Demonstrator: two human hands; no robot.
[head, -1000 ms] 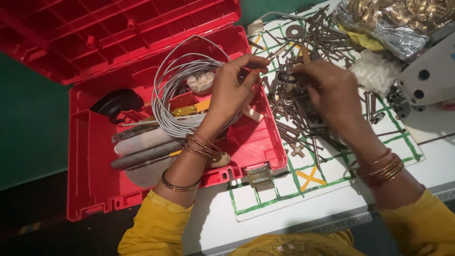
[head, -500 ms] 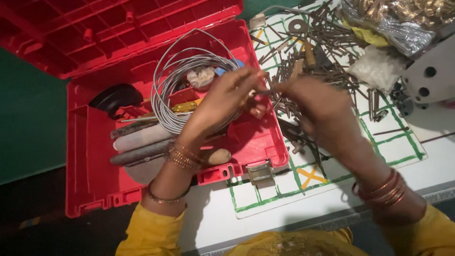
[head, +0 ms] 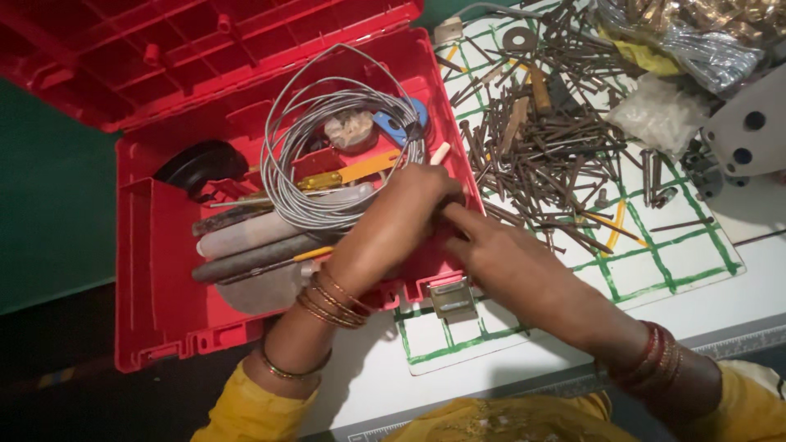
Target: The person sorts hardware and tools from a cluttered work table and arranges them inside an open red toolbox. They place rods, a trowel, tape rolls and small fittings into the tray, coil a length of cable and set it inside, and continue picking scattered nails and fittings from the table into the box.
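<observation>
Nearest to the camera are two yellow sleeves and two wrists with bangles. The left hand (head: 409, 209) lies over the right wall of the open red toolbox (head: 155, 270), its fingers bent downward at the box edge; I cannot tell if they grasp something, because the hand hides them. The right hand (head: 508, 266) meets it from the right, forefinger stretched out and touching the left hand, the other fingers curled under. Just below them is the metal latch (head: 449, 295) of the box. Inside the box, left of the hands, lie a coil of grey wire (head: 319, 188), a yellow-handled tool (head: 352, 173) and dark files (head: 246, 260). Farther on the desk, a white sheet with green grid lines (head: 655, 262) carries a heap of rusty nails (head: 548, 139). Behind it lie plastic bags (head: 679, 41).
</observation>
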